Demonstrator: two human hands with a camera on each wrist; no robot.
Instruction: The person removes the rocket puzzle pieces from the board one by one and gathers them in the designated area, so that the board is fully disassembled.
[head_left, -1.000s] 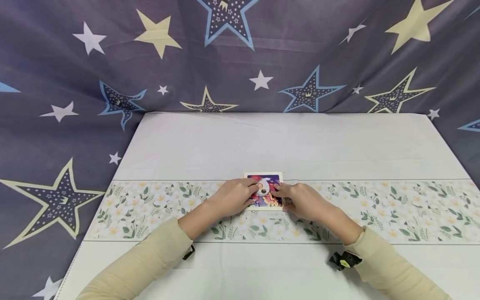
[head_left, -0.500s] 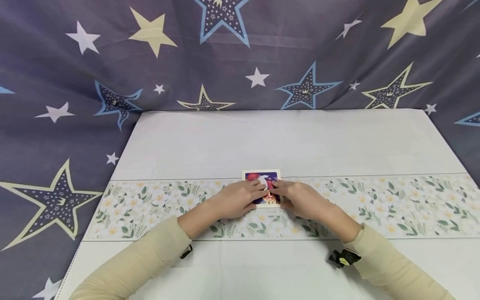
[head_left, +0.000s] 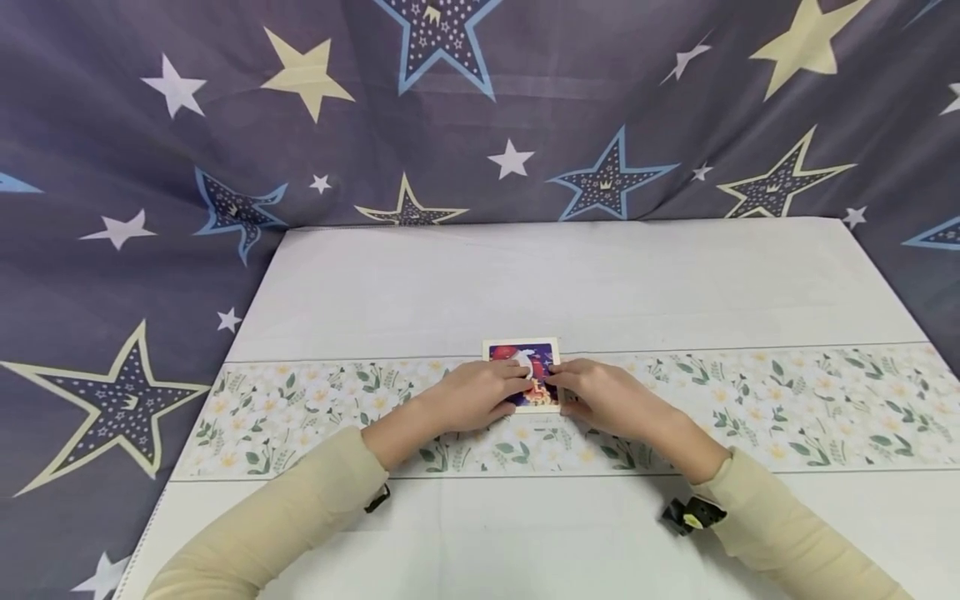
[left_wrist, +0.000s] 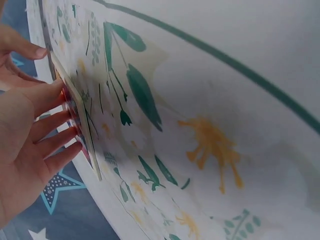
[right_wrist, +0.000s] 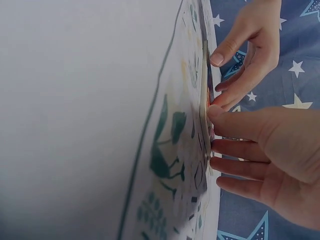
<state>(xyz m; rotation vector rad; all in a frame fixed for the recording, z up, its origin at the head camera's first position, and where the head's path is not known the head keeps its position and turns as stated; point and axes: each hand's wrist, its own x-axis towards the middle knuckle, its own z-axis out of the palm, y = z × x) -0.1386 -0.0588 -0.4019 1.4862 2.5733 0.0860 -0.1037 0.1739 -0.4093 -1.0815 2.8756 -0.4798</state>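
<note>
Head view: Both forearms reach in from the near side, sleeves (head_left: 300, 500) cuffed above the wrists. Left hand (head_left: 474, 395) palm down, fingers extended across the left part of a small picture panel (head_left: 538, 397), thumb by its near-left corner. Right hand (head_left: 611, 398) mirrors it: fingertips over the panel's right edge, thumb by its near-right corner. Neither hand is closed round the panel; pressure cannot be told. Panel lies flat on the white table (head_left: 570, 283), over the floral band (head_left: 750, 408), well in from the table's left, right and far edges. Rectangular, cream border; printed picture in dark blue, red, white and orange, partly covered by fingers.

Left wrist view: Left hand in foreground, fingers spread slightly and nearly straight, tips touching the panel's face. Panel seen edge-on: thin, with a pale side. Right hand behind, its thumb near the panel's edge.

Right wrist view: Right hand in foreground, fingers straight and a little apart, thumb tip at the panel's near edge. Left hand opposite, thumb set apart from its fingers.
</note>
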